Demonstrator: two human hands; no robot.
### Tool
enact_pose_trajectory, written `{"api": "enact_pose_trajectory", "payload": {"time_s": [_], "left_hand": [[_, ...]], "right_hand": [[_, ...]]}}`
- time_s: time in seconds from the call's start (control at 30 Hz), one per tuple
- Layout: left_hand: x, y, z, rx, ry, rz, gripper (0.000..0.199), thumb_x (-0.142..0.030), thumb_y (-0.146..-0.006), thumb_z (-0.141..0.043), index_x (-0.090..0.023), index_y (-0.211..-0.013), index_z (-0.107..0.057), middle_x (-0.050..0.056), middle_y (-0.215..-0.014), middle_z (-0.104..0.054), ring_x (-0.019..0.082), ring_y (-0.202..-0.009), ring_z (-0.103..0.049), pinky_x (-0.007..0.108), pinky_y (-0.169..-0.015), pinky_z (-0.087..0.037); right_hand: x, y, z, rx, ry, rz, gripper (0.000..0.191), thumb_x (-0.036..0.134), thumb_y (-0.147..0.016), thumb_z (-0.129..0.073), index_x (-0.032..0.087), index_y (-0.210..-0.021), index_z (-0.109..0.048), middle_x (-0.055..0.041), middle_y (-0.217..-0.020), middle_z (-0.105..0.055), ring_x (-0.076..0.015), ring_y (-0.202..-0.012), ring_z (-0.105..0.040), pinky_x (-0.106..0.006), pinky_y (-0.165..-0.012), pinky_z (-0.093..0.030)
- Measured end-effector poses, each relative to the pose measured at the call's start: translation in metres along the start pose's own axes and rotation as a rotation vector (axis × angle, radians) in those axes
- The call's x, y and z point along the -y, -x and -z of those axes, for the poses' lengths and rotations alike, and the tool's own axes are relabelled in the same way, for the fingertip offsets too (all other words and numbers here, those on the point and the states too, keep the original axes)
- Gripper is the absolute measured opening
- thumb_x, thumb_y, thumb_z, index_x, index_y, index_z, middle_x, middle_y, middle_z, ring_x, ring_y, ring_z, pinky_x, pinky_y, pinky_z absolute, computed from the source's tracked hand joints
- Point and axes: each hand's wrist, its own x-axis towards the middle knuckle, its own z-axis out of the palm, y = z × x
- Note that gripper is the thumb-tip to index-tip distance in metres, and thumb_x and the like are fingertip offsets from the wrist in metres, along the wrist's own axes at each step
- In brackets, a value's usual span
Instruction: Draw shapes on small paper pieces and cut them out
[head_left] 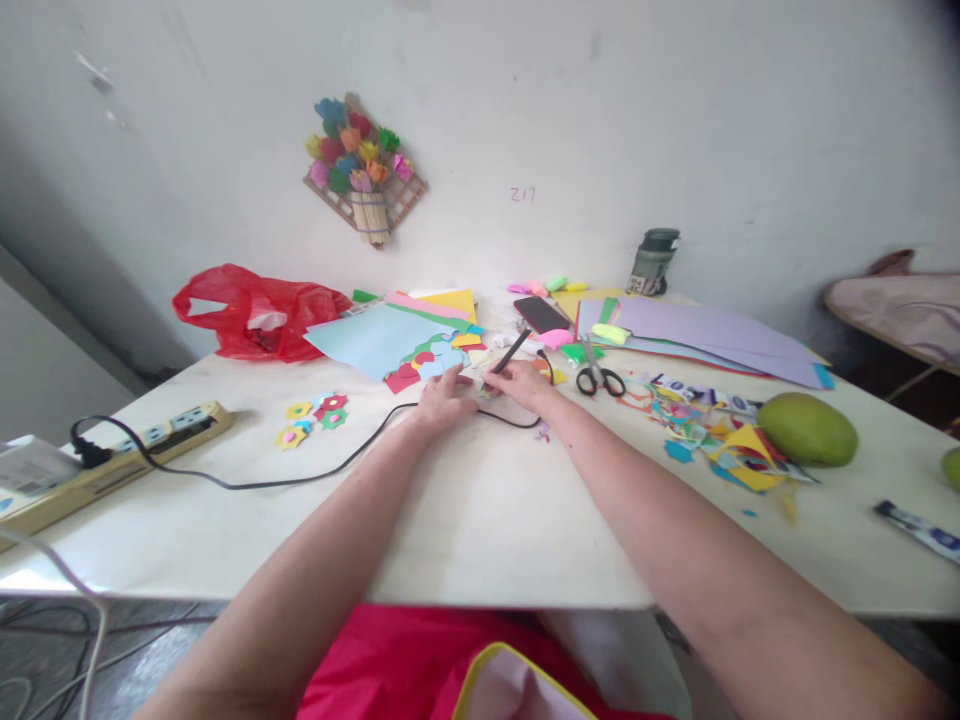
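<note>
My right hand (pixel 519 384) is closed on a dark pen (pixel 513 352), which slants up and to the right, its lower end near a small pale piece on the white table (pixel 495 510). My left hand (pixel 447 396) rests on the table just left of it, fingers bent toward that piece; whether they grip it is too small to tell. Coloured paper cut-outs (pixel 424 360) lie just beyond my left hand. A black cable (pixel 300 484) runs past both hands. Black-handled scissors (pixel 600 380) lie to the right of my right hand.
Small paper flowers (pixel 330 411), a power strip (pixel 180 432) and a red bag (pixel 281 310) are at left. Behind are a phone (pixel 541 315), highlighters (pixel 611 333), paper sheets (pixel 697 325) and a bottle (pixel 654 262). Paper scraps (pixel 739 460) and a green fruit (pixel 807 429) lie at right.
</note>
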Motion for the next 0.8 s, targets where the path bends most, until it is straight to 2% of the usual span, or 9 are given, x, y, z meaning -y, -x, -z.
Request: {"api": "enact_pose_trajectory", "payload": {"time_s": [0.13,0.2,0.3,0.53,0.8], "left_hand": [[-0.008,0.005,-0.004,-0.053,-0.110,-0.031,0.067,-0.040,-0.069,-0.055,-0.022,-0.133,-0.042,0.003,-0.126,-0.057,0.027,-0.128,-0.035,0.049,-0.112,-0.006],[-0.013,0.008,-0.006,-0.077,-0.190,-0.031,0.066,-0.045,-0.071,-0.052,-0.020,-0.132,-0.043,0.007,-0.129,-0.055,0.028,-0.131,-0.031,0.050,-0.112,-0.001],[-0.017,0.010,-0.009,-0.085,-0.255,-0.003,0.067,-0.050,-0.073,-0.049,-0.016,-0.131,-0.043,0.011,-0.132,-0.051,0.028,-0.133,-0.028,0.049,-0.113,0.001],[-0.017,0.010,-0.014,-0.073,-0.299,0.062,0.064,-0.051,-0.076,-0.044,-0.016,-0.130,-0.044,0.010,-0.139,-0.045,0.029,-0.138,-0.018,0.049,-0.112,0.003],[-0.015,0.008,-0.017,-0.064,-0.294,0.084,0.068,-0.055,-0.078,-0.041,-0.016,-0.133,-0.041,0.010,-0.141,-0.042,0.031,-0.138,-0.017,0.050,-0.112,0.001]], "right_hand": [[-0.001,-0.001,0.000,0.010,0.016,0.008,0.018,0.032,-0.079,-0.061,0.016,-0.081,-0.067,-0.0042,-0.074,-0.070,-0.0147,-0.067,-0.066,-0.025,-0.065,-0.053],[-0.001,-0.002,0.000,0.008,0.035,0.014,0.017,0.032,-0.079,-0.061,0.016,-0.080,-0.067,-0.0041,-0.074,-0.070,-0.0147,-0.067,-0.066,-0.025,-0.065,-0.053],[-0.002,-0.002,0.000,0.006,0.072,0.022,0.018,0.033,-0.078,-0.062,0.016,-0.080,-0.067,-0.0036,-0.073,-0.070,-0.0146,-0.066,-0.066,-0.024,-0.065,-0.052],[-0.009,-0.006,-0.002,-0.006,0.106,0.035,0.023,0.039,-0.078,-0.062,0.016,-0.081,-0.068,-0.0034,-0.075,-0.071,-0.0136,-0.067,-0.066,-0.022,-0.064,-0.051],[-0.005,-0.004,-0.003,-0.015,0.121,0.019,0.024,0.039,-0.080,-0.060,0.016,-0.082,-0.068,-0.0041,-0.076,-0.071,-0.0136,-0.066,-0.067,-0.023,-0.065,-0.051]]}}
